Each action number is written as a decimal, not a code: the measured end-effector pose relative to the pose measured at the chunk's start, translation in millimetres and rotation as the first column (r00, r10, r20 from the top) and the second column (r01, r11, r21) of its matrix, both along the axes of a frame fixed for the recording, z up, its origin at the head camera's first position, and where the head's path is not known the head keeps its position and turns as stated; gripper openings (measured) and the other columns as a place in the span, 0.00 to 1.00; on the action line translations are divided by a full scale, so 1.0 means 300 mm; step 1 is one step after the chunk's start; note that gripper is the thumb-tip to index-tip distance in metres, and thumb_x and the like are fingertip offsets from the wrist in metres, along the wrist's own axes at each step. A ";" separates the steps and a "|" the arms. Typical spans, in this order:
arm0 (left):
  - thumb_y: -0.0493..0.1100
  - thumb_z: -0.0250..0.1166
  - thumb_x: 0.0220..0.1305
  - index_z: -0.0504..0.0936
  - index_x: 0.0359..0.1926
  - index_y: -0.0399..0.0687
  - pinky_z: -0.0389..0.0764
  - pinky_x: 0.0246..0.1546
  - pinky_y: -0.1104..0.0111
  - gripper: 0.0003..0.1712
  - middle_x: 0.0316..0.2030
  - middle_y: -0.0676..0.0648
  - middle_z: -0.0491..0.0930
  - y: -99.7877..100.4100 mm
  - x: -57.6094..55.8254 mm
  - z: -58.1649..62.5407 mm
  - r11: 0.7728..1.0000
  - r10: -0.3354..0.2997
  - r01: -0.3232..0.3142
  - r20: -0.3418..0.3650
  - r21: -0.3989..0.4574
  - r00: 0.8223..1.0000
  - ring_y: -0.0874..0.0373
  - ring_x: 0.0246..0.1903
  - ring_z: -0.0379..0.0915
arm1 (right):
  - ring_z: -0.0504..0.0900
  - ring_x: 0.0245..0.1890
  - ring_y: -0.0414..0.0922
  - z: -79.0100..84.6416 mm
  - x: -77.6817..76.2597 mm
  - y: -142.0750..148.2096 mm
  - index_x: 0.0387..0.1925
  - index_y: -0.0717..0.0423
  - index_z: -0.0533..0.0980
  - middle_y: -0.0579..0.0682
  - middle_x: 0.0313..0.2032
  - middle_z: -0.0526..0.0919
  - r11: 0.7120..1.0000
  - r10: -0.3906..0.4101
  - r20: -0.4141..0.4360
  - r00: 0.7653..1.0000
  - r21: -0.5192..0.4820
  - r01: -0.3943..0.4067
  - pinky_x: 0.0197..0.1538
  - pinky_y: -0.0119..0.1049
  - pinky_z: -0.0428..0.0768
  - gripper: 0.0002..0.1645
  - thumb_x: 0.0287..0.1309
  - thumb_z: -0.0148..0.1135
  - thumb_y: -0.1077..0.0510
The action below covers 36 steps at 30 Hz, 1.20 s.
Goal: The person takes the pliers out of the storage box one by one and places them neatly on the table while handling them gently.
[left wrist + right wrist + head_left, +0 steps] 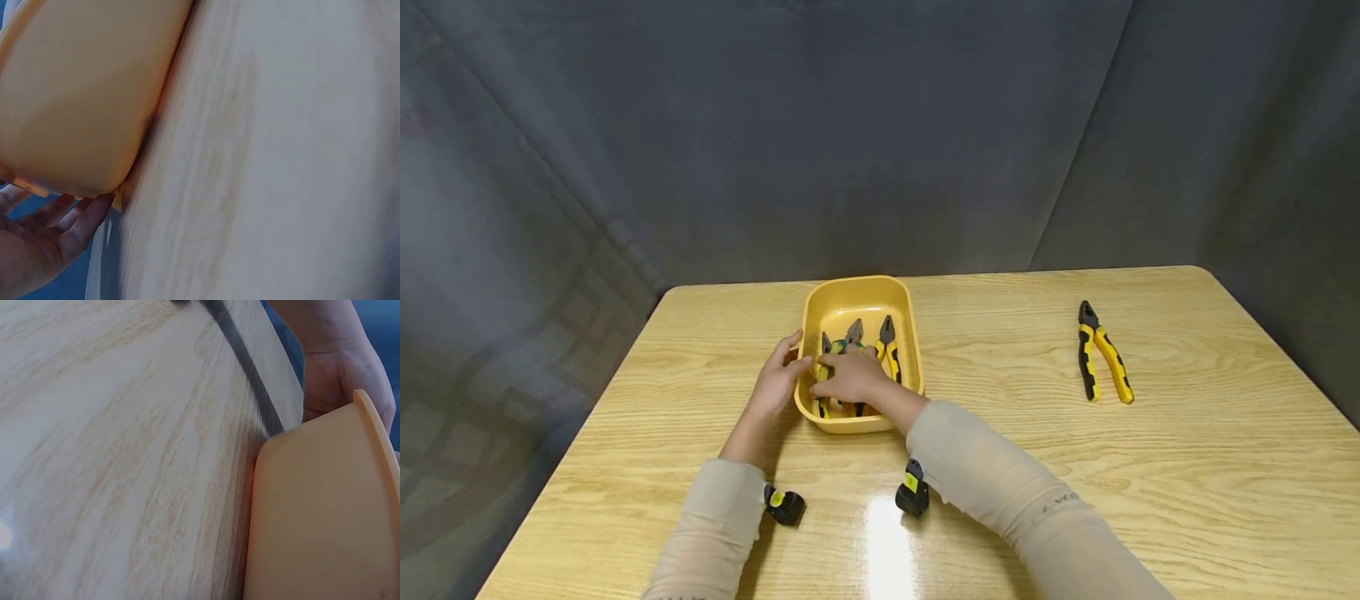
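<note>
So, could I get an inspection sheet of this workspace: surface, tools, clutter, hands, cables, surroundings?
Surface: wood-grain tabletop, with bright glare on the near side.
Job's things: yellow plastic bin with at least three pliers inside; yellow-and-black combination pliers lie apart, to the right.
Clutter: nothing seen.
Left hand: grips the bin's left side.
Right hand: reaches into the bin, over the pliers; whether it grips any is hidden.
Cables: nothing seen.
Surroundings: dark grey-blue fabric behind and on both sides.
</note>
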<state>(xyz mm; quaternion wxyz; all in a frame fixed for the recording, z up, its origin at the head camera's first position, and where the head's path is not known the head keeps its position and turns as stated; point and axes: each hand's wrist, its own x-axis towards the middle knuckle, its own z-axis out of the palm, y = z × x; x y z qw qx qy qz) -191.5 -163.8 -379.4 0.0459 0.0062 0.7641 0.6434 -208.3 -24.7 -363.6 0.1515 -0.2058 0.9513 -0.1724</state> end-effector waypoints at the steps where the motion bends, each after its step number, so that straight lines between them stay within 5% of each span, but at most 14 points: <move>1: 0.34 0.47 0.61 0.51 0.64 0.43 0.62 0.51 0.56 0.30 0.53 0.30 0.61 0.000 0.000 -0.001 1.000 0.003 -0.003 0.004 -0.004 1.000 0.43 0.51 0.59 | 0.59 0.55 0.52 -0.001 0.001 -0.002 0.60 0.42 0.61 0.52 0.57 0.65 1.000 -0.010 0.001 1.000 0.004 0.010 0.49 0.43 0.58 0.38 0.48 0.50 0.34; 11: 0.35 0.47 0.62 0.52 0.64 0.45 0.63 0.50 0.57 0.29 0.52 0.31 0.62 -0.002 0.000 -0.009 1.000 0.007 -0.007 0.011 -0.028 1.000 0.43 0.50 0.60 | 0.56 0.54 0.61 -0.006 0.008 -0.024 0.60 0.42 0.61 0.63 0.61 0.48 0.994 -0.109 0.017 0.994 -0.005 0.109 0.42 0.46 0.70 0.37 0.48 0.52 0.36; 20: 0.37 0.47 0.62 0.51 0.64 0.47 0.67 0.47 0.56 0.30 0.54 0.33 0.61 -0.003 0.000 -0.006 1.000 -0.006 0.006 0.023 0.003 1.000 0.43 0.50 0.61 | 0.57 0.56 0.60 0.008 -0.023 -0.022 0.60 0.43 0.61 0.64 0.57 0.60 0.993 -0.118 0.040 0.992 0.013 0.118 0.46 0.48 0.69 0.38 0.48 0.52 0.35; 26: 0.37 0.46 0.63 0.49 0.65 0.47 0.67 0.47 0.56 0.30 0.55 0.32 0.60 -0.004 0.001 -0.003 1.000 -0.019 0.019 0.019 0.015 1.000 0.42 0.51 0.60 | 0.57 0.56 0.60 0.006 -0.052 -0.015 0.61 0.40 0.60 0.64 0.60 0.53 0.995 -0.102 0.100 0.990 0.023 0.100 0.47 0.49 0.67 0.41 0.44 0.53 0.33; 36: 0.37 0.45 0.63 0.49 0.65 0.47 0.67 0.47 0.56 0.30 0.54 0.32 0.60 -0.005 0.001 -0.009 1.000 -0.017 0.017 0.020 -0.006 1.000 0.42 0.51 0.60 | 0.69 0.31 0.50 -0.012 -0.056 -0.023 0.58 0.40 0.62 0.65 0.59 0.51 0.988 -0.146 0.109 0.983 -0.037 0.151 0.29 0.38 0.70 0.39 0.42 0.57 0.37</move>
